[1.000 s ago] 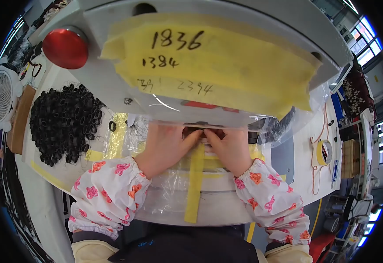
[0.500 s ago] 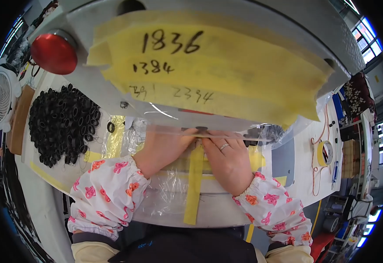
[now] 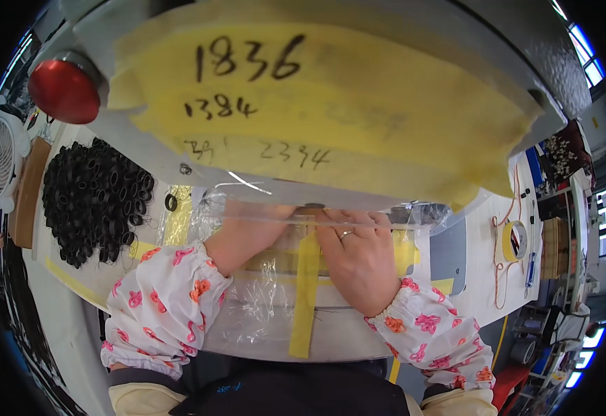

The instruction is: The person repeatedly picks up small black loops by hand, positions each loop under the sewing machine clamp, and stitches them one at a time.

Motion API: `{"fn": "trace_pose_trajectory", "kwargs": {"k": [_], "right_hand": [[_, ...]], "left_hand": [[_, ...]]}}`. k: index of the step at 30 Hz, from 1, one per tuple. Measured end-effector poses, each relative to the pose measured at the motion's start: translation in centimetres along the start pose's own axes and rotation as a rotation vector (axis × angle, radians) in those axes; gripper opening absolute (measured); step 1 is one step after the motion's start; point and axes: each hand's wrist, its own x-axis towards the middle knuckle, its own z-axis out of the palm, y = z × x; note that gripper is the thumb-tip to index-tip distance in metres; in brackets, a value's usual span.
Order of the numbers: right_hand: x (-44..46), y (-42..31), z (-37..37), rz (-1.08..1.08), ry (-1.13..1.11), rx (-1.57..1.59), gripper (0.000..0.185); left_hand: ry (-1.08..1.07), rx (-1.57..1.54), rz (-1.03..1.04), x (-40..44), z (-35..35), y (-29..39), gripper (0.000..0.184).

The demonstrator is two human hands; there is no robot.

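Under the lower edge of a grey machine head [image 3: 566, 62], both hands work behind a clear plastic sheet. My left hand [image 3: 251, 232] has its fingertips hidden under the machine edge, so what it holds cannot be made out. Beside it my right hand [image 3: 358, 260], with a ring, reaches to the same spot; its fingers point forward and their tips are partly hidden. Between the hands a yellow tape strip [image 3: 305, 298] runs down toward the table's front edge. Yellow tape with handwritten numbers [image 3: 317, 104] covers the machine's front.
A pile of black rings [image 3: 95, 201] lies on the left, with one loose ring [image 3: 170, 202] near it. A red button [image 3: 65, 90] sits at the machine's upper left. Left stands a white fan [image 3: 1, 159]; right lies a tape roll [image 3: 514, 241]. Part of another person shows far left.
The view has moved closer to the machine. My right hand has turned from a pinch beside my left thumb to a flatter pose with its back and ring showing. My left fingers have slipped further from view.
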Motion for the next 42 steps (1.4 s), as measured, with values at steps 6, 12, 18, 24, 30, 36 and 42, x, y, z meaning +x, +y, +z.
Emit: {"fn": "trace_pose_trajectory", "kwargs": {"k": [6,12,18,24,30,36,42], "right_hand": [[0.1,-0.1,0.0,0.007,-0.013,-0.004,0.027],[0.3,-0.1,-0.3,-0.002,-0.063,-0.009,0.028],[0.3,-0.3,-0.2,0.005,-0.048,-0.010,0.026],[0.4,-0.4,0.0,0.006,-0.021,0.006,0.025],[0.2,-0.2,0.3,0.004,0.018,0.044,0.025],[-0.3,0.0,0.9,0.005,0.037,0.006,0.024],[-0.4,0.2,1.1,0.009,0.087,0.053,0.022]], "left_hand": [[-0.021,-0.240,-0.130,0.7,-0.7,0.3,0.019],[-0.107,-0.085,-0.056,1.0,-1.1,0.2,0.021],[-0.131,0.045,-0.008,1.0,-1.0,-0.1,0.024],[-0.070,-0.176,-0.128,0.9,-0.8,0.1,0.023],[-0.142,0.161,0.015,0.8,-1.4,0.0,0.021],[-0.147,-0.081,-0.135,1.7,-1.2,0.6,0.022],[-0.110,-0.304,-0.355,2.0,-2.0,1.7,0.022]]}}
